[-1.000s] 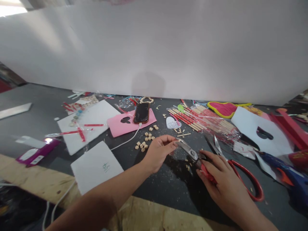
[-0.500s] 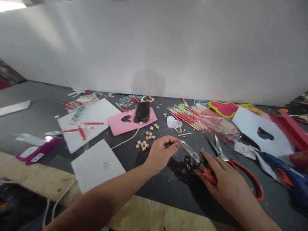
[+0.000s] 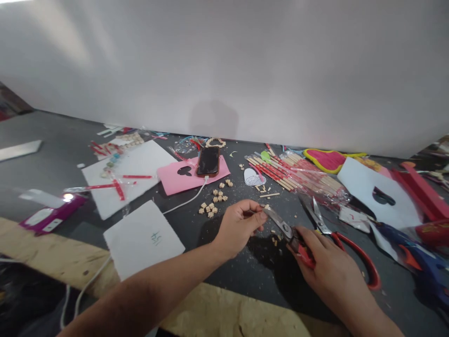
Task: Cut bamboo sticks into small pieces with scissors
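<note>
My right hand [image 3: 326, 262] is wrapped round the red handles of metal cutting shears [image 3: 286, 229], whose blades point up and left. My left hand [image 3: 242, 224] is pinched beside the blade tips. A small pale wooden piece [image 3: 267, 206] shows there against the blades; its other end is hidden by my left fingers. Short cut wooden bits [image 3: 275, 241] lie on the dark table under the shears. Beyond the tips rest a thin stick [image 3: 270, 195] and a white cloud-like paper cutout [image 3: 254, 177]. Small block-like clusters of wooden pieces [image 3: 210, 208] sit left of my left hand.
Large red-handled scissors [image 3: 365, 257] and a blue glue gun [image 3: 407, 243] lie at right. Red-and-wood sticks [image 3: 277, 173] in plastic spread behind. A phone [image 3: 208, 161] rests on pink card [image 3: 168, 180], its white cable crossing the table. White sheets [image 3: 136, 234] lie left.
My right fingers have drawn closer together round the shears' handles. My left hand stays pinched at the blade tips, shifted slightly. The view has moved a little.
</note>
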A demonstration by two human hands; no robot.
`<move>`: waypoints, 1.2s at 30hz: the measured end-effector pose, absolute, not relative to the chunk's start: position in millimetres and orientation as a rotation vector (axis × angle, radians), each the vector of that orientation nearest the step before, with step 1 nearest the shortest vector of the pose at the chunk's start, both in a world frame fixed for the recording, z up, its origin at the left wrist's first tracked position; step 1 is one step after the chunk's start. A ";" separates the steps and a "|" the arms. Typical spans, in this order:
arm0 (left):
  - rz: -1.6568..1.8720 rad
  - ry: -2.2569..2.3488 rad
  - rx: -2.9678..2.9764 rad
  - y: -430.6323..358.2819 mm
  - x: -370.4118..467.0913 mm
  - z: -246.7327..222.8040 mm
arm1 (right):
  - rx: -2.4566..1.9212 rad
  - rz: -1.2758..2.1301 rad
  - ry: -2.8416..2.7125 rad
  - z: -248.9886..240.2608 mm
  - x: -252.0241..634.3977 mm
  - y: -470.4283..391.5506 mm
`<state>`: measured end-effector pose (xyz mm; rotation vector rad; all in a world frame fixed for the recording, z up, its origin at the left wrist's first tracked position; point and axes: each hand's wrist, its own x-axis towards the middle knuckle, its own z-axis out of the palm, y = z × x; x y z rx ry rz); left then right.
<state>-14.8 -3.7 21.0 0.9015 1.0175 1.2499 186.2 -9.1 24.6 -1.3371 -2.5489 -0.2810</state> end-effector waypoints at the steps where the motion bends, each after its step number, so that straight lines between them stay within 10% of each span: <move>1: 1.261 1.025 0.914 -3.5 -15.1 20.5 | -1.339 -0.281 -2.552 24.7 185.8 -8.5; 36: 1.207 1.069 0.956 -0.8 -17.5 20.1 | -1.393 -0.175 -2.573 25.5 185.5 -7.5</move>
